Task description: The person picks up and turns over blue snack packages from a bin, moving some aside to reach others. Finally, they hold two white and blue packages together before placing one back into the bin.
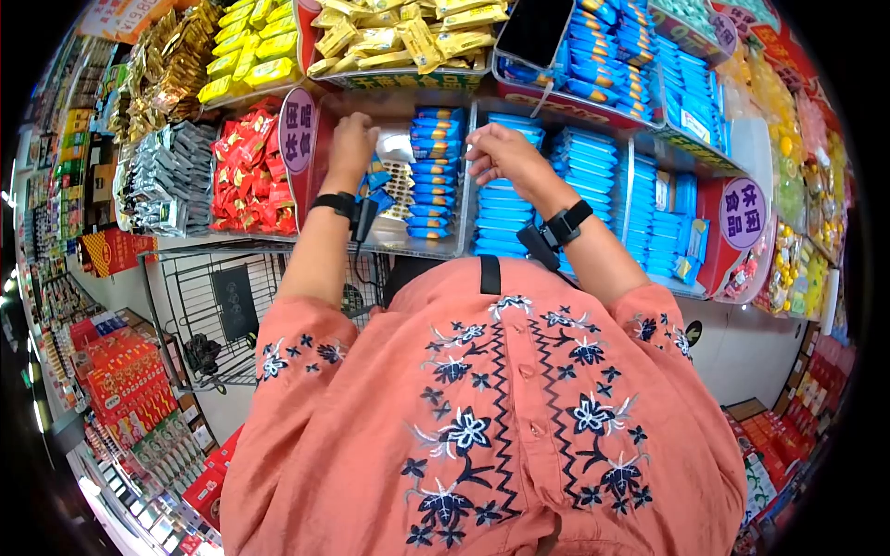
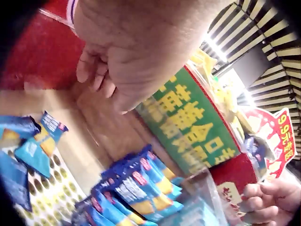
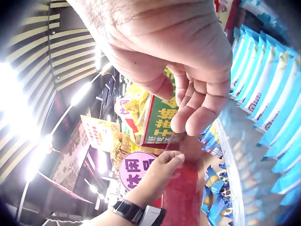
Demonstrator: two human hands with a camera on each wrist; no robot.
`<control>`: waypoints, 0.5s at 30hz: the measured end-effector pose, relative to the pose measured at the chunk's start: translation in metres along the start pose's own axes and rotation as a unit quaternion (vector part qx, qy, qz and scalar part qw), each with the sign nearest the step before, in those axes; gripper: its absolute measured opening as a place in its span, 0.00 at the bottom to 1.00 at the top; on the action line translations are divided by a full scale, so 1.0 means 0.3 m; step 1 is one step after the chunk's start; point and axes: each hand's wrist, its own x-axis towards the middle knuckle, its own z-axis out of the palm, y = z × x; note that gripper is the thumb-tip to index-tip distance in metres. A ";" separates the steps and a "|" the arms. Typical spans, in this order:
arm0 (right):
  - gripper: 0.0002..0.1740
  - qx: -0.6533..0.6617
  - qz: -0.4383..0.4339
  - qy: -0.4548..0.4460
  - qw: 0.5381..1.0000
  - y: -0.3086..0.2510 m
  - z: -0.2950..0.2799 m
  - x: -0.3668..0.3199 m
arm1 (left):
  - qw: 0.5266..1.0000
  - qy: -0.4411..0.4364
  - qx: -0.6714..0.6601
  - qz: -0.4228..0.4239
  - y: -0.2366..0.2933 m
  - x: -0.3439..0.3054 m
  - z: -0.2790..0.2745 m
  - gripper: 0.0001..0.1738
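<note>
My left hand (image 1: 354, 148) hovers over the left side of a bin, fingers loosely bent and nothing seen in them. Below it, a few loose blue snack packets (image 2: 40, 141) lie on a dotted sheet (image 2: 56, 188). A neat column of blue-and-orange packets (image 1: 434, 176) runs along the bin's right side. Over the clear divider (image 1: 466, 185), my right hand (image 3: 183, 61) hangs with relaxed, slightly curled fingers and holds nothing visible. Rows of light-blue packets (image 1: 505, 222) fill the bin beneath and beside it.
Red packets (image 1: 252, 167) and silver packets (image 1: 171, 176) fill bins at the left. Yellow packets (image 1: 408, 32) are heaped in a raised bin behind. A dark tablet-like screen (image 1: 533, 32) stands at the back. A wire cart (image 1: 218, 306) is below the shelf at left.
</note>
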 end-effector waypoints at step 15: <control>0.16 -0.007 0.011 -0.013 1.000 0.013 0.021 0.013 | 0.943 -0.210 0.237 -0.100 -0.115 -0.009 0.146 0.38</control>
